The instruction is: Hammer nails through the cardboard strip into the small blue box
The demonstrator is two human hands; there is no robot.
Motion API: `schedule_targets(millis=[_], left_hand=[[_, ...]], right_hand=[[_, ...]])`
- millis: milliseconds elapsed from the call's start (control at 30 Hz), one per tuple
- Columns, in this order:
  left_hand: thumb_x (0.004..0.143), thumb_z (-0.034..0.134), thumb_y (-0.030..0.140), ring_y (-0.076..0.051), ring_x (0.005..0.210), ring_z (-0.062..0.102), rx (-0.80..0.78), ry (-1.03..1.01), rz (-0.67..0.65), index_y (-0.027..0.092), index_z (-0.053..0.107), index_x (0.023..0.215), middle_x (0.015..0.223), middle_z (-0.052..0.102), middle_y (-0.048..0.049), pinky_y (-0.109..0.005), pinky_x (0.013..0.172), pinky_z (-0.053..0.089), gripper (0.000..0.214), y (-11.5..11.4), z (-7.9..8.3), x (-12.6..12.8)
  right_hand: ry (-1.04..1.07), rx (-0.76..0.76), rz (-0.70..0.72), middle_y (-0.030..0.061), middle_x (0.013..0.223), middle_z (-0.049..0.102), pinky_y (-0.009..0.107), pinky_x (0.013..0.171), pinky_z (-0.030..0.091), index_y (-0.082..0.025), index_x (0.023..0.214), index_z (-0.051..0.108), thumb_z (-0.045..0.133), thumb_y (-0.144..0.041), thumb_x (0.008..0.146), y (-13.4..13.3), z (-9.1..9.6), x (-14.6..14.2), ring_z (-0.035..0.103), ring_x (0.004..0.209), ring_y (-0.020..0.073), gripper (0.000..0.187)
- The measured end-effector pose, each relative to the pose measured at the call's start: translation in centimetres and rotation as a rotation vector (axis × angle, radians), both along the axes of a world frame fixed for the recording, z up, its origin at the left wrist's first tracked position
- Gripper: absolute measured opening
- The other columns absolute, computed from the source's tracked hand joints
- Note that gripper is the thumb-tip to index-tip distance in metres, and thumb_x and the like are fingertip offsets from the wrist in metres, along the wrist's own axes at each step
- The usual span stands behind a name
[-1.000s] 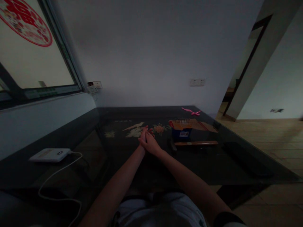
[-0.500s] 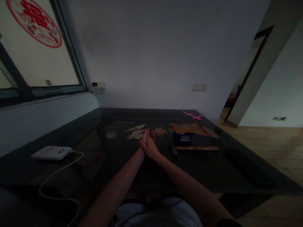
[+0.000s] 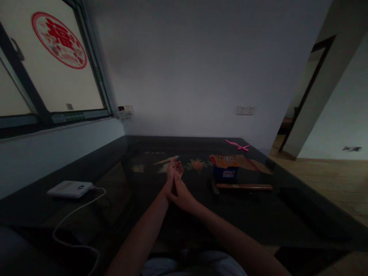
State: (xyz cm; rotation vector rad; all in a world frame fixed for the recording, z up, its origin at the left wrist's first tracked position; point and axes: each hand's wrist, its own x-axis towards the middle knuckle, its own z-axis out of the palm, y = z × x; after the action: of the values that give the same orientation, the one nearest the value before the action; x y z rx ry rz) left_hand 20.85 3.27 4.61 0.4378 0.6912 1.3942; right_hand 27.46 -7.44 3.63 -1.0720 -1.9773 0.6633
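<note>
Over the middle of the dark table, my left hand [image 3: 170,177] and my right hand [image 3: 184,196] meet, pressed against each other. The left fingers are stretched out and point away from me. Across the left palm lie the right fingers, also fairly straight. No object shows between the hands, though the palms are partly hidden. To their right lies a hammer [image 3: 244,187] with a wooden handle, its head towards my hands. Behind the hammer stands a blue box [image 3: 225,173] with torn cardboard flaps. Several thin dark nails [image 3: 226,157] stand in a row at its top.
A white power bank [image 3: 70,189] with a white cable [image 3: 71,211] lies on the left of the table [image 3: 138,230]. A pink ribbon [image 3: 238,145] is at the back right. Nearer me on the right is a flat black object [image 3: 313,212]. The wall [image 3: 184,76] rises behind.
My hands have shifted from a closer clasp to a looser, straighter contact, with a gap near the wrists. The camera has tilted and turned slightly; the things on the table stay put.
</note>
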Motion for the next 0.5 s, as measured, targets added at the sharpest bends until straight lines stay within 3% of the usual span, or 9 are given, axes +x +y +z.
schedule_targets(millis=[167, 267, 367, 500], left_hand=[[0.081, 0.051, 0.026, -0.008, 0.056, 0.052, 0.034, -0.071, -0.031, 0.021, 0.055, 0.105, 0.074, 0.057, 0.0004, -0.02, 0.055, 0.042, 0.025, -0.5, 0.1, 0.6], [0.078, 0.054, 0.025, -0.008, 0.058, 0.053, 0.086, -0.034, -0.048, 0.02, 0.058, 0.1, 0.073, 0.057, 0.0002, -0.02, 0.056, 0.041, 0.022, -1.0, 0.1, 0.9], [0.076, 0.055, 0.02, -0.007, 0.056, 0.052, 0.088, 0.048, -0.068, 0.017, 0.061, 0.092, 0.07, 0.057, 0.0001, -0.019, 0.055, 0.04, 0.017, -1.5, -0.1, 1.1], [0.072, 0.056, 0.012, -0.007, 0.053, 0.051, 0.056, 0.182, -0.106, 0.014, 0.064, 0.083, 0.065, 0.057, 0.0, -0.018, 0.054, 0.038, 0.014, -1.7, -0.4, 1.3]], right_hand=[[0.062, -0.144, 0.1, 0.0178, 0.144, 0.034, 0.047, 0.109, 0.022, -0.011, 0.136, 0.041, 0.064, -0.029, 0.072, -2.8, 1.5, 3.2, 0.029, 0.134, 0.0276, 0.07], [0.261, -0.337, 0.217, 0.0118, 0.129, 0.055, 0.044, 0.101, 0.037, -0.02, 0.129, 0.048, 0.058, -0.032, 0.079, -4.7, 2.5, 6.5, 0.051, 0.118, 0.023, 0.052], [0.451, -0.317, -0.021, 0.0077, 0.111, 0.066, 0.044, 0.098, 0.04, -0.025, 0.125, 0.049, 0.06, -0.036, 0.079, -6.0, 3.0, 10.8, 0.06, 0.106, 0.0207, 0.049], [0.747, -0.226, -0.339, 0.0078, 0.103, 0.067, 0.042, 0.087, 0.049, -0.025, 0.122, 0.05, 0.063, -0.043, 0.074, -5.5, 2.5, 17.2, 0.064, 0.095, 0.0217, 0.052]])
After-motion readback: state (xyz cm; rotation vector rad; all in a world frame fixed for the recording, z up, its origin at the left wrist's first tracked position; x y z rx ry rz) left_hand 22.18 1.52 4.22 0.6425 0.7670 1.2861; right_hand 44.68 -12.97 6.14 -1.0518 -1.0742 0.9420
